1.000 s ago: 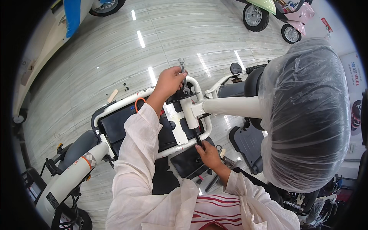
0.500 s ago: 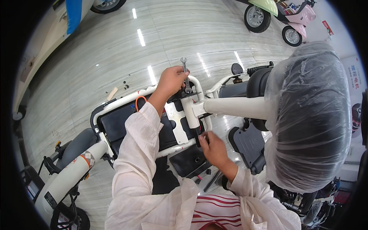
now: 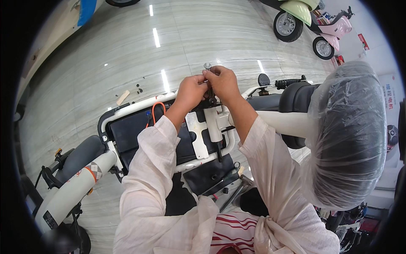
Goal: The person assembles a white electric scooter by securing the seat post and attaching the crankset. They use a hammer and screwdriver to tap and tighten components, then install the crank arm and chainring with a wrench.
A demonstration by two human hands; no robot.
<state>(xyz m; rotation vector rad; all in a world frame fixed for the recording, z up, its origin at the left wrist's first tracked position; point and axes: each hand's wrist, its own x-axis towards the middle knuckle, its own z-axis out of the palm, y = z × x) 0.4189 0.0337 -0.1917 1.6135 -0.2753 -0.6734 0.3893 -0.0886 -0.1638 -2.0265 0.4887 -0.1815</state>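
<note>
Two hands meet on one open-ended wrench [image 3: 207, 66]. The fingers of the left hand [image 3: 192, 91] are bent in around its shaft, and those of the right hand [image 3: 222, 86] pinch it just below the upper head. The wrench stands over the top end of one white tube [image 3: 213, 127], its lower end partly hidden. One black rod [image 3: 219, 151] sticks out of the tube's near end.

Beneath are one white plate [image 3: 197, 135] with a notched edge, one dark box [image 3: 122, 135] and one orange cable [image 3: 159, 111], inside a white frame [image 3: 131, 109]. One flat black case [image 3: 203, 178] lies on the near side.

Two scooters, one green [image 3: 296, 10] and one pink [image 3: 334, 29], stand far off at right. A wall panel [image 3: 388, 97] carries blue and red characters; a dark label [image 3: 50, 220] sits on the curved white body at lower left.

Past the frame's far rail the glossy floor [image 3: 127, 51] lies wide open; to the right, one plastic-wrapped seat [image 3: 351, 139] narrows the room.
</note>
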